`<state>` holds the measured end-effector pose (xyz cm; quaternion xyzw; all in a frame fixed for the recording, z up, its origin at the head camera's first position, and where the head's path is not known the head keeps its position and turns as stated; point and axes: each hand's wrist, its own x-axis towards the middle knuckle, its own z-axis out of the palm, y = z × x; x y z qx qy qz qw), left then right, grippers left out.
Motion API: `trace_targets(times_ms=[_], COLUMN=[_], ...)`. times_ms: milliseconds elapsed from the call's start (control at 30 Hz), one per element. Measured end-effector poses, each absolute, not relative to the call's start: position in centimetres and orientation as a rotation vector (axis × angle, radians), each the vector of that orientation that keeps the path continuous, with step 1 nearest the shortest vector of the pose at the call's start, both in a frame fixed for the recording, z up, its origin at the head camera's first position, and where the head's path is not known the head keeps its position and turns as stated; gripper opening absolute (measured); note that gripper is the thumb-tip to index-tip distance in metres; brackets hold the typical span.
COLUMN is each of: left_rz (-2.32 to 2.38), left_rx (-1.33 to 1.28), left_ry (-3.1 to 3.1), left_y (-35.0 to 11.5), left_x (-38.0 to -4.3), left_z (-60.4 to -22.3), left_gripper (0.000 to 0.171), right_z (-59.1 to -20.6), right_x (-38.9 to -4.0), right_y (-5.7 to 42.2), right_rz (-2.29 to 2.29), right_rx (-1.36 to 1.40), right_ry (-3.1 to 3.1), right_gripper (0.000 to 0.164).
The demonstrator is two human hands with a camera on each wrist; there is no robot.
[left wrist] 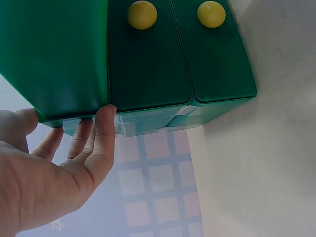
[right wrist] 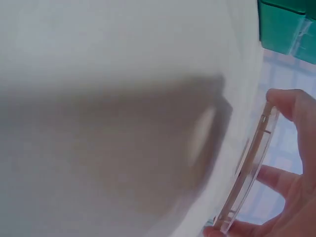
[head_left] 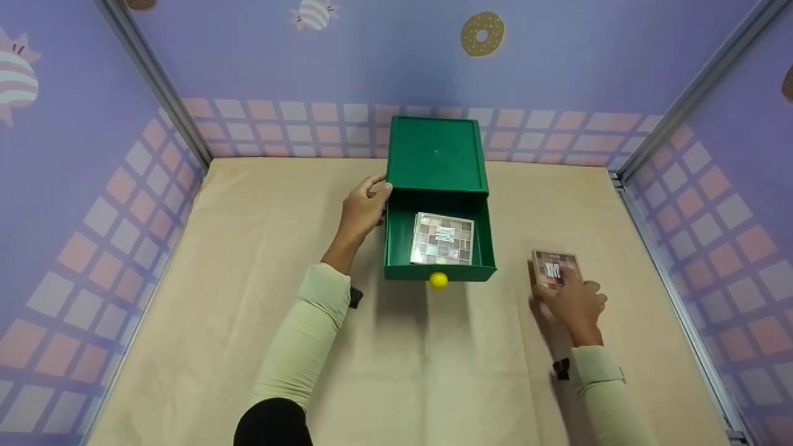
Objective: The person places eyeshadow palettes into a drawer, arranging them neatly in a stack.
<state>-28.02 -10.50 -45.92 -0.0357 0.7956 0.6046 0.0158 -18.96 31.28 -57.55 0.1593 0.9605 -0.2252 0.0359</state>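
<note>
A green drawer cabinet [head_left: 437, 155] stands against the back wall with its top drawer [head_left: 399, 271] pulled out by its yellow knob side. Inside that drawer lies an eyeshadow palette [head_left: 442, 238] with a clear lid. My left hand [head_left: 362, 209] rests on the cabinet's left side, fingertips and thumb touching it near the drawer opening, as the left wrist view also shows. Off to the right, my right hand [head_left: 575, 305] holds a second eyeshadow palette [head_left: 548, 260] by its edges. The right wrist view shows this palette [right wrist: 247, 173] edge-on, lifted above the table, its shadow below.
Two lower drawers [left wrist: 148, 64] with yellow knobs are closed. A beige cloth [head_left: 260, 248] covers the table. Patterned purple walls [head_left: 384, 62] enclose the back and both sides, with metal posts [head_left: 155, 80] at the corners.
</note>
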Motion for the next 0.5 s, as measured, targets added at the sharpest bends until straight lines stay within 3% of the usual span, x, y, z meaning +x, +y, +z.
trace_targets(times_ms=[500], left_rz=[1.876], left_rx=[-0.103], left_ry=[2.485], left_y=[-10.5], left_x=[-28.0], left_z=[-45.9], left_gripper=[0.046], right_z=[-51.0], right_x=[-20.3], right_y=[29.7], right_rz=[-1.028], right_rx=[0.128], right_ry=[3.121], right_gripper=[0.078])
